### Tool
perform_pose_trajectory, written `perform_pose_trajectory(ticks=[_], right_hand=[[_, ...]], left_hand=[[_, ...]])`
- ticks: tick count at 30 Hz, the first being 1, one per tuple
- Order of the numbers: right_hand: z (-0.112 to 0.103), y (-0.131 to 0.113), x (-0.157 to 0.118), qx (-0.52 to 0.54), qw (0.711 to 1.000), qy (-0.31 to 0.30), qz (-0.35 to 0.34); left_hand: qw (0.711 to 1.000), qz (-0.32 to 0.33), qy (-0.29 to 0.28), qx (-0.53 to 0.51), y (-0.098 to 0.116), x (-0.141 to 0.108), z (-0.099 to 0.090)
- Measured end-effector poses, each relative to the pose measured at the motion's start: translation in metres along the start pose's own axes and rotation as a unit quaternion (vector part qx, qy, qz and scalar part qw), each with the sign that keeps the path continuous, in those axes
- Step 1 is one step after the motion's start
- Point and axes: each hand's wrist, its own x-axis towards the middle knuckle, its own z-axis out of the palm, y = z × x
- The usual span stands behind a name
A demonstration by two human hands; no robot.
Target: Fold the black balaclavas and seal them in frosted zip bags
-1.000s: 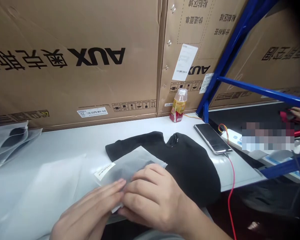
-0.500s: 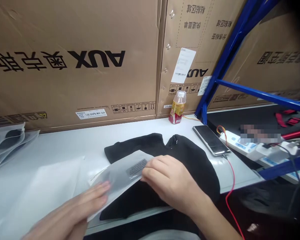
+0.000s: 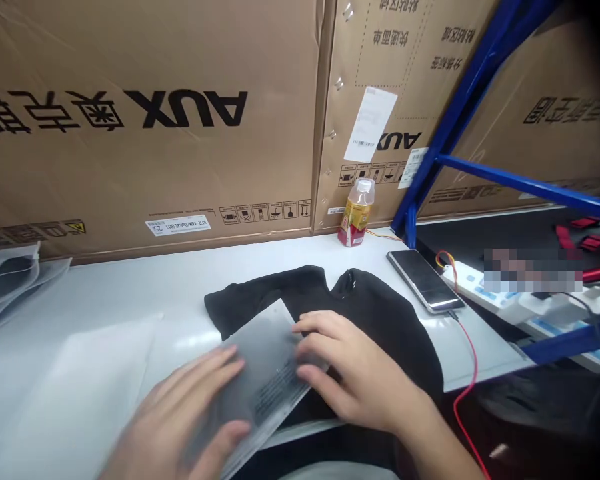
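Bag [image 3: 265,350], frosted, overlaps the near-left part of the black cloth [image 3: 390,327]. Your left hand [image 3: 180,407] lies on it, fingers wide; your right hand [image 3: 355,373], over the cloth, touches the bag's edge with bent fingers, grip cannot be told

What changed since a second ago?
Right hand moved right, away from left hand; both touch the bag, any release unclear. Its printed text shifted toward the person; its white label no longer shows. Black cloth, phone, bottle stayed put.
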Motion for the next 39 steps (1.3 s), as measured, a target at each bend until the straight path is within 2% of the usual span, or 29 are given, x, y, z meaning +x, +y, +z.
perform_pose_trajectory(ticks=[3,6,9,14,17,19,21,23,26,29,31,36,39], right_hand=[[0.023,-0.003,0.010,-0.017,0.999,-0.029,-0.021],[0.043,-0.002,0.013,-0.048,0.996,-0.081,-0.007],[0.050,0.000,0.010,-0.051,0.994,-0.099,0.019],[0.030,0.005,0.002,0.024,0.995,-0.087,0.049],[0.012,0.015,-0.008,0.030,0.993,-0.056,0.101],[0.005,0.021,-0.014,0.026,0.991,-0.036,0.127],[0.001,0.020,-0.018,0.018,0.991,-0.010,0.130],[0.003,0.013,-0.016,0.004,0.993,0.036,0.108],[0.014,-0.006,-0.007,-0.025,0.995,0.081,0.061],[0.034,-0.017,0.001,-0.064,0.995,0.054,0.049],[0.050,-0.017,0.003,-0.091,0.994,0.033,0.058],[0.075,-0.008,-0.001,-0.133,0.986,0.020,0.093],[0.077,-0.006,-0.001,-0.126,0.987,0.010,0.098]], left_hand=[[0.993,0.076,-0.043,0.083,0.017,0.017,0.021],[0.990,0.072,-0.053,0.112,0.021,0.017,0.038],[0.990,0.064,-0.067,0.104,0.019,0.014,0.041],[0.993,0.061,-0.078,0.060,0.008,0.021,0.020],[0.996,0.035,-0.069,0.039,-0.014,0.024,0.000],[0.998,0.024,-0.035,0.044,-0.031,0.026,-0.013],[0.998,0.024,-0.009,0.064,-0.039,0.031,-0.022],[0.996,0.044,-0.022,0.078,-0.035,0.039,-0.024],[0.984,0.133,-0.090,0.071,-0.008,0.052,-0.012],[0.970,0.198,-0.135,0.049,0.017,0.058,0.005],[0.974,0.177,-0.136,0.037,0.025,0.056,0.015],[0.994,0.037,-0.080,0.063,0.022,0.039,0.045],[0.995,0.029,-0.077,0.061,0.022,0.033,0.060]])
